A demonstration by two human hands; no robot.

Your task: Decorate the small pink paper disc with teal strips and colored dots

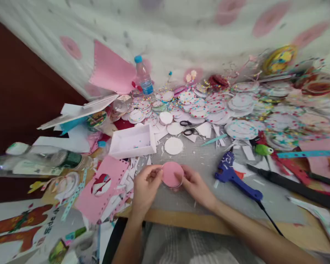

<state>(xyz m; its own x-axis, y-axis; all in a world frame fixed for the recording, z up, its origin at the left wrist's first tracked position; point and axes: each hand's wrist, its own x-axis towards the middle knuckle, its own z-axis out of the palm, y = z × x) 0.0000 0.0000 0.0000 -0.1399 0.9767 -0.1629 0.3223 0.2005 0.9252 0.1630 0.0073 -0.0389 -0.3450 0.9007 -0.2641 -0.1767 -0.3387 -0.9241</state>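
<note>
Between my two hands is a round pink paper disc (171,173) with a pale rim, held over the grey mat (203,198) near the table's front edge. My left hand (147,185) pinches its left side between thumb and fingers. On the right side, my right hand (195,183) grips it, thumb lying on the pink face and fingers partly hidden behind. Just beyond the disc lies a white paper circle (173,146). To its upper left stands an open white box (133,142). A blue glue gun (233,176) rests on the mat to the right of my right hand.
Black-handled scissors (189,131) and a teal stick (213,140) lie farther back. Stacks of dotted paper discs (198,106) line the back, beside a water bottle (144,79). Left are cut pink paper (99,194) and scraps; right, a long black tool (294,185).
</note>
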